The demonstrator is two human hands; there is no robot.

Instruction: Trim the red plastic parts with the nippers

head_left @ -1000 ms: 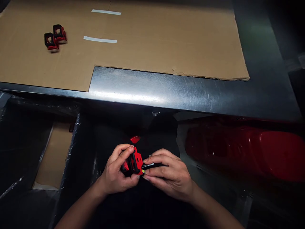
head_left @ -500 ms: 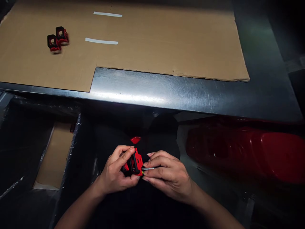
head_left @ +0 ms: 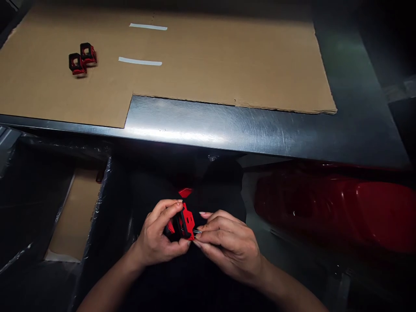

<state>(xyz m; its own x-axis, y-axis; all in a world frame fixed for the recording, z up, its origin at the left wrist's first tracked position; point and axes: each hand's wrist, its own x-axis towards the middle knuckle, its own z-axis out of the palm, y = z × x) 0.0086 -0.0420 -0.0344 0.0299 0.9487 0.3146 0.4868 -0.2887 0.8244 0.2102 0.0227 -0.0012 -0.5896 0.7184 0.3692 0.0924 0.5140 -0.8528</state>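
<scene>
My left hand is closed around a small red and black frame-shaped part, its thumb along the upper edge. Between the fingertips of my right hand is a thin metal rod, mostly covered by the fingers. The rod's tip meets the lower right corner of the part; whether it goes inside cannot be made out. Just beyond the hands shows a small red piece against dark clothing. Two similar red and black parts, one nearer and one farther, stand side by side on the cardboard.
The cardboard covers much of a metal table ahead of me. It bears two white strips, one farther and one nearer. At left is a plastic-lined bin holding a cardboard piece. A glossy red object is at right.
Less of the metal rod shows now, as my right fingers are closer to the red and black part. The view has shifted slightly; my left hand keeps its grip.
</scene>
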